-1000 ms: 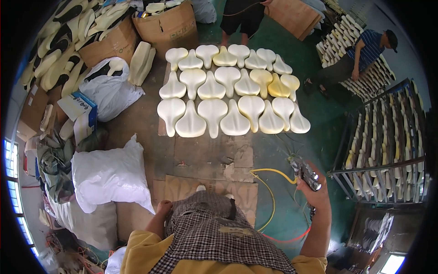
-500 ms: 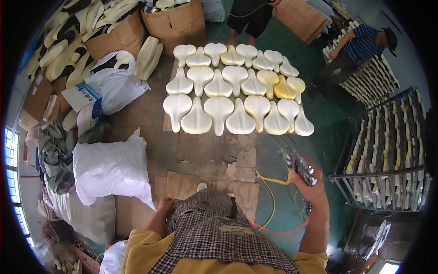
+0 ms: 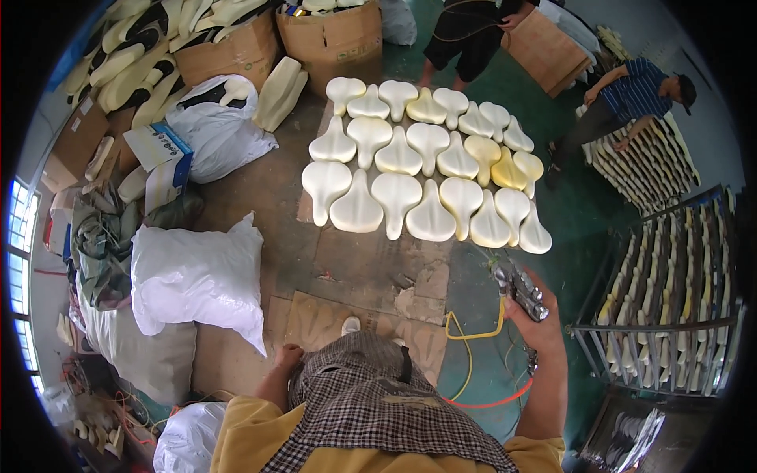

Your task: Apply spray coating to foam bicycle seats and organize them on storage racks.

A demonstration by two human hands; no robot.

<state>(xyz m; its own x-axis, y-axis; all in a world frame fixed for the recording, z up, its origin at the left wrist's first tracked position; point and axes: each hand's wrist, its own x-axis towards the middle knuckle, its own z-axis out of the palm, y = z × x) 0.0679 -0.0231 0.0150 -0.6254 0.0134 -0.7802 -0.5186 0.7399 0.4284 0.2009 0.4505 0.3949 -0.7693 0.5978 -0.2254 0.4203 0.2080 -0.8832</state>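
Note:
In my right hand point(image 3: 530, 314) is a metal spray gun point(image 3: 518, 290), with a yellow hose point(image 3: 476, 334) hanging from it. The gun's front end points at the near right corner of the saddle layout, short of it. Several pale cream bicycle saddle pads point(image 3: 430, 214) lie in three rows, wide and narrow ends alternating; a few, such as this yellowish pad point(image 3: 508, 173), are darker. My left hand point(image 3: 289, 355) hangs beside my checked apron point(image 3: 355, 386), its fingers curled, with nothing visible in them.
Cardboard sheets point(image 3: 339, 268) cover part of the green floor. At left sit a stuffed white sack point(image 3: 197, 272) and boxes of pads point(image 3: 335, 47). A metal rack of pads point(image 3: 670, 299) stands at right. One co-worker point(image 3: 631, 94) bends at another rack; a second person point(image 3: 465, 39) stands behind the rows.
The view has swung, so the saddle rows sit farther right and slightly tilted. The spray gun stays in my right hand at nearly the same place in view. My left hand hangs as before.

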